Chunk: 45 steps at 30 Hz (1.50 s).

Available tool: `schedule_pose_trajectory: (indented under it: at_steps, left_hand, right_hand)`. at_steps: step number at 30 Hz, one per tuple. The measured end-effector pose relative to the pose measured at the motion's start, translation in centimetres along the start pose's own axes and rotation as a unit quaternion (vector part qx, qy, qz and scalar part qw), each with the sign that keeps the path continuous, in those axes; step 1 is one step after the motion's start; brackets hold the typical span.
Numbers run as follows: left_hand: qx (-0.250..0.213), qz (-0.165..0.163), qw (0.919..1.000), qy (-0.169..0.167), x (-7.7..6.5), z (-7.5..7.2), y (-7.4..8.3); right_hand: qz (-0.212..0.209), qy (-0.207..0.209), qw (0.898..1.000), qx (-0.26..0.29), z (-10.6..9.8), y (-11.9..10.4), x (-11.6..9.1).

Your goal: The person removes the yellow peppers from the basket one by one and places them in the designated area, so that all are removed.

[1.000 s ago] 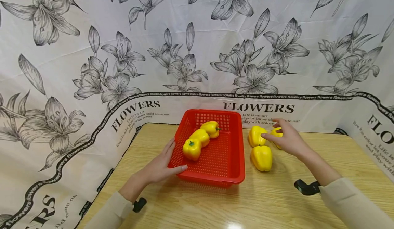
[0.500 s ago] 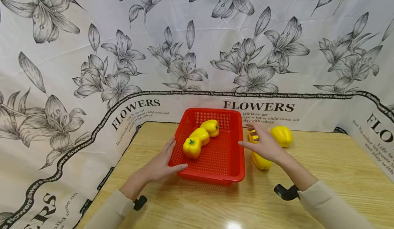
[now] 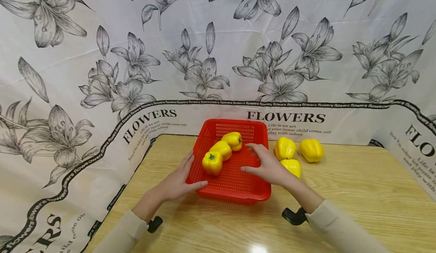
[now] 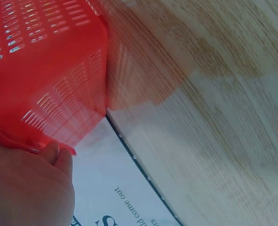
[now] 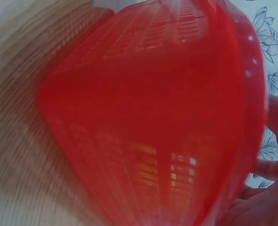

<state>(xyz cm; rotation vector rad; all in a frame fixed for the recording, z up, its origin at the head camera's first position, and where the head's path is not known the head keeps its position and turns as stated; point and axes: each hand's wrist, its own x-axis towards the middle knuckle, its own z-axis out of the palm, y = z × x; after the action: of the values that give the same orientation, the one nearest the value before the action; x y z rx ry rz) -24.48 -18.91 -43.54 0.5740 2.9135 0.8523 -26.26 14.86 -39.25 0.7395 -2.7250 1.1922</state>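
Note:
A red plastic basket point(image 3: 238, 197) with slotted walls stands on the table. Three yellow bell peppers point(image 3: 212, 163) lie in a row along its left side. My left hand point(image 3: 173, 183) grips the basket's left rim near the front corner, its thumb over the edge; the left wrist view shows bent fingers point(image 4: 62, 162) at the rim. Over the right half of the basket hovers my right hand point(image 3: 269, 166), fingers spread and slightly bent, holding nothing. To the right of the basket, three more yellow bell peppers point(image 3: 311, 150) rest on the table, one partly hidden by my right wrist.
The wooden table point(image 3: 357, 192) runs back to a white curtain point(image 3: 218, 83) printed with flowers and lettering. Black wrist mounts point(image 3: 295, 216) stick out beneath both forearms. The basket's right wall point(image 5: 143, 94) fills most of the right wrist view.
My right hand has moved left, from above the loose peppers, across the right rim to over the basket. The peppers beside the basket are uncovered again. My left hand and the basket stay put.

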Motion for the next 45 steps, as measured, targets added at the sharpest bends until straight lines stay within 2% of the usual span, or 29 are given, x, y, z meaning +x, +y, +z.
schedule_pose_trajectory:
  at_steps: [10, 14, 22, 35, 40, 45]
  left_hand:
    - [0.000, 0.002, 1.0000, -0.001, 0.1, 0.0, -0.1]
    - [-0.002, -0.001, 1.0000, -0.003, 0.1, 0.0, -0.1]
    - [-0.006, 0.001, 1.0000, 0.000, 0.2, 0.0, 0.0]
    - [-0.004, -0.003, 1.0000, 0.002, 0.3, 0.1, -0.1]
    - [-0.007, 0.004, 1.0000, 0.004, 0.2, 0.1, 0.0]
    - [0.004, 0.005, 1.0000, -0.001, 0.1, 0.1, -0.1]
  right_hand:
    - [-0.002, -0.025, 0.999, 0.021, 3.1, -1.2, 1.8]
    - [-0.007, -0.023, 1.000, 0.008, 4.4, -1.5, 2.3]
    - [0.028, -0.035, 0.999, 0.002, 6.4, -2.6, 3.0]
    - [0.064, -0.063, 0.996, 0.024, 7.8, -4.1, 4.1]
    - [0.081, -0.074, 0.993, 0.031, 8.3, -4.1, 4.5]
    - [0.091, -0.081, 0.993, 0.012, 9.0, -3.8, 4.8]
